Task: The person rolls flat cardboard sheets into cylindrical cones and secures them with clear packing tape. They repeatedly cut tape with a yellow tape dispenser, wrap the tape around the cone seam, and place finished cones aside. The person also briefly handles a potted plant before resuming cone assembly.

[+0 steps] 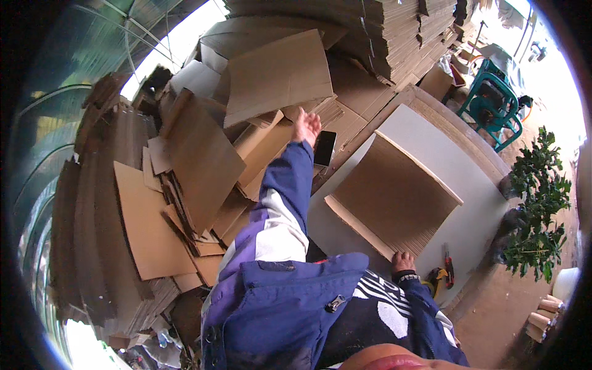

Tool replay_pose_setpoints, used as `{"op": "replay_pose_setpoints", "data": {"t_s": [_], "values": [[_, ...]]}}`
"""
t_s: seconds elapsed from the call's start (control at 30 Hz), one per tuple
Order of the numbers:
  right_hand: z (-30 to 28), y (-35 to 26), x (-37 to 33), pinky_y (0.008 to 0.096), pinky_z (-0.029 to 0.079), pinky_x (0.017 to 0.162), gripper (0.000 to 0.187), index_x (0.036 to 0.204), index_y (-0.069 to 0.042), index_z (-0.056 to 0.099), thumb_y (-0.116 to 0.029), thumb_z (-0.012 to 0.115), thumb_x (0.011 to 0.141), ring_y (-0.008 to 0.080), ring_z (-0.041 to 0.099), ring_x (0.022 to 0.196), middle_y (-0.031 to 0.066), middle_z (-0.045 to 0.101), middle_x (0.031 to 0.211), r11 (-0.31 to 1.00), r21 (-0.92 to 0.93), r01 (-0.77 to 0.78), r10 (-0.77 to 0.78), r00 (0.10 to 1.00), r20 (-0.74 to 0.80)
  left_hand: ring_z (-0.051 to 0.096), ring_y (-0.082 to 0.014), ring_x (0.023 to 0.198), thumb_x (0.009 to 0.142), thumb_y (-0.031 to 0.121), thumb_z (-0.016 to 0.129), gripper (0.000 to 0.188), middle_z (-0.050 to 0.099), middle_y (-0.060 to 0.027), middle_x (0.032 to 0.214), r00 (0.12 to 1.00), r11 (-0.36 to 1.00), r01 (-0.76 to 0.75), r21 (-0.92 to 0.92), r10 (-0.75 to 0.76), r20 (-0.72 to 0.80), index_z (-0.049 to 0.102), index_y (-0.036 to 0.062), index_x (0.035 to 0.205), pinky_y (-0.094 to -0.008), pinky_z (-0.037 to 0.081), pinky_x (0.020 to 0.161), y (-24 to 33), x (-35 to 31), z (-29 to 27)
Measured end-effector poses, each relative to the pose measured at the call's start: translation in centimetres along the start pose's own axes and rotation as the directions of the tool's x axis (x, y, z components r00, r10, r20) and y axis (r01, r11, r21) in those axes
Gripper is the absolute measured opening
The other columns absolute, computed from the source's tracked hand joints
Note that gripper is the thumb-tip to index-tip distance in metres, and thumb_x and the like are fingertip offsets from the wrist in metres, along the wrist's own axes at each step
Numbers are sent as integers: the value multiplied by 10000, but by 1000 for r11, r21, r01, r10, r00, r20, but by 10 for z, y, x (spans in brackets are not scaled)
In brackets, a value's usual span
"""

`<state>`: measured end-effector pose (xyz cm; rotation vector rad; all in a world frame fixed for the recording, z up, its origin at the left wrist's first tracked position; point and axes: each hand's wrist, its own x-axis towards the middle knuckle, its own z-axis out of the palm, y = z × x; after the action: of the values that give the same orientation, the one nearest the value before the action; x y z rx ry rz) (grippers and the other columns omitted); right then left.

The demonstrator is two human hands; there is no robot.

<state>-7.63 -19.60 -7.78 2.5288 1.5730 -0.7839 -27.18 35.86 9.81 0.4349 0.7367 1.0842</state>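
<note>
My left hand reaches out over a heap of cardboard, its fingers apart, at the lower edge of a tilted brown cardboard sheet. Whether the fingertips touch that sheet I cannot tell. A dark-screened phone lies just right of this hand. On the pale tabletop rests a stack of cardboard pieces with layered edges and a raised far strip. At the stack's near corner lies my right hand, fingers stretched out and touching the corner. A red-handled cutter and a yellow-and-black tool lie right of it.
Flattened cardboard fills the left side, with a leaning sheet and tall stacks. More bundled cardboard rises at the back. Right of the table are a green-framed machine, leafy plants and wooden pieces.
</note>
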Motion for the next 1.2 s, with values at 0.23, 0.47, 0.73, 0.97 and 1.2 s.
{"op": "replay_pose_setpoints", "data": {"t_s": [0.23, 0.47, 0.73, 0.97, 1.2], "values": [[-29, -23, -8, 545, 442, 990, 424, 1254, -212, 604, -391, 618, 870, 360, 516, 1218, 139, 548, 1263, 983, -111, -147, 167, 964, 207, 652, -235, 828, 905, 387, 707, 345, 667, -105, 925, 988, 992, 124, -24, -126, -86, 608, 65, 981, -383, 557, 742, 45, 70, 16], [-81, -65, 45, 359, 501, 931, 630, 1378, -24, 492, -313, 740, 877, 230, 596, 1082, 119, 611, 1196, 422, 905, -49, 152, 988, -17, 640, -223, 845, 924, 156, 692, 184, 667, -99, 967, 981, 990, 102, -94, -84, 177, 625, 59, 1066, -384, 588, 754, -20, -45, -9], [-75, -75, 16, 367, 512, 791, 483, 1386, -105, 480, -247, 641, 954, 183, 606, 995, 76, 626, 1161, -399, 916, -39, 207, 969, 131, 666, -237, 963, 978, 210, 626, 267, 663, -123, 1075, 609, 340, 578, 742, -785, -114, 597, 10, 1154, -373, 592, 797, -131, -276, -146], [120, 5, -38, 382, 551, 754, 459, 1059, 20, 671, -391, 716, 858, 252, 697, 867, 191, 721, 963, 192, 695, -693, 571, 655, 496, 577, -290, 1165, 998, 201, 575, 324, 604, -120, 1252, 481, 487, 873, 24, -854, -199, 553, 39, 1278, -464, 481, 1018, -152, -278, -238], [138, 53, -31, 386, 533, 696, 469, 1017, 0, 664, -444, 670, 865, 264, 692, 811, 185, 714, 885, 406, 728, -553, 450, 814, 367, 538, -311, 1192, 890, 324, 734, 517, 599, -104, 1270, 696, 733, 667, 135, -549, -462, 550, 87, 1310, -530, 426, 1040, -159, -262, -253]]}}
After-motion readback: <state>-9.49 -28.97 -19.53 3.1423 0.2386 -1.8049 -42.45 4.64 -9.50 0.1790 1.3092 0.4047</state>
